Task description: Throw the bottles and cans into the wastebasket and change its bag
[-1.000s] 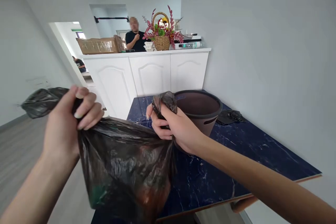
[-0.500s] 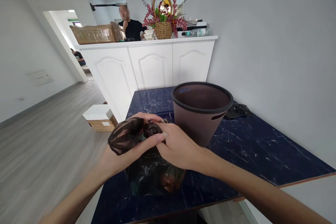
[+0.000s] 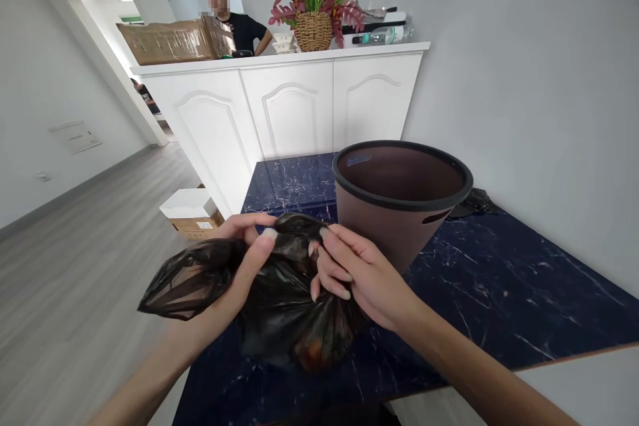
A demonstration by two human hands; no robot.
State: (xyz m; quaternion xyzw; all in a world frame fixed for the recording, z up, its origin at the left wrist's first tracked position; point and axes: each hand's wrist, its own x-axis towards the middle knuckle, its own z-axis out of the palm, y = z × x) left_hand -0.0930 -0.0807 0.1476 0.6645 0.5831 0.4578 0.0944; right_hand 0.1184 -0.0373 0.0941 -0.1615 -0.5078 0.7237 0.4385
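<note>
Both hands grip the gathered top of a thin black garbage bag above the near part of the dark blue marbled table. Something orange-brown shows faintly through the plastic low on the bag. My left hand is closed on the neck, and a loose flap of the bag sticks out to the left over its wrist. Fingers curled, my right hand pinches the plastic on the other side. Just beyond stands a brownish trash can with a black rim; its visible inside is bare.
Crumpled black plastic lies behind the trash can by the wall. A white cabinet borders the far table edge, bearing a wrapped cardboard box, a flower basket and a bottle. Behind it is a person. Boxes sit on the floor.
My hands have moved apart from their overlapped position, stretching the bag's neck between them. More of the loose flap sticks out left. The person behind the cabinet has lowered a hand from the face.
</note>
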